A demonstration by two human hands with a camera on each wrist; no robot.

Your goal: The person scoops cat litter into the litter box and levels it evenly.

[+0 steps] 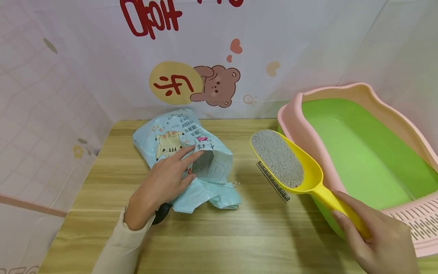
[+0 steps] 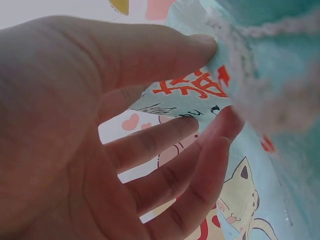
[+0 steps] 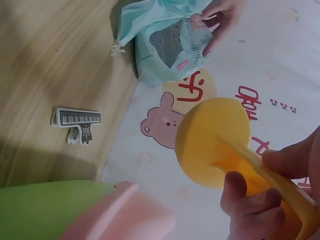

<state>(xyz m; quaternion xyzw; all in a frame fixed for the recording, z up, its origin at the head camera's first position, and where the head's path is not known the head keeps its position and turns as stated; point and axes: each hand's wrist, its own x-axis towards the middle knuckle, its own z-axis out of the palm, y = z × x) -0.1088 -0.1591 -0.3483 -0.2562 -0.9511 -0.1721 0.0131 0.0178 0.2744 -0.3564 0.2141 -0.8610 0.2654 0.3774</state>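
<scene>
My right hand grips the handle of a yellow scoop, heaped with grey granules that look like cat litter. The scoop hovers beside the pink rim of a green litter box. In the right wrist view the scoop's yellow underside shows, fingers and thumb round its handle. My left hand rests on a light-blue litter bag at its mouth, fingers spread and fairly straight. In the left wrist view the thumb and fingertips touch the bag's printed film. More grey granules show inside the bag.
A clip with a piano-key pattern lies on the wooden table between bag and box. A black object is partly hidden under the left wrist. A slotted pink panel forms the box's near end. A printed cloth hangs behind.
</scene>
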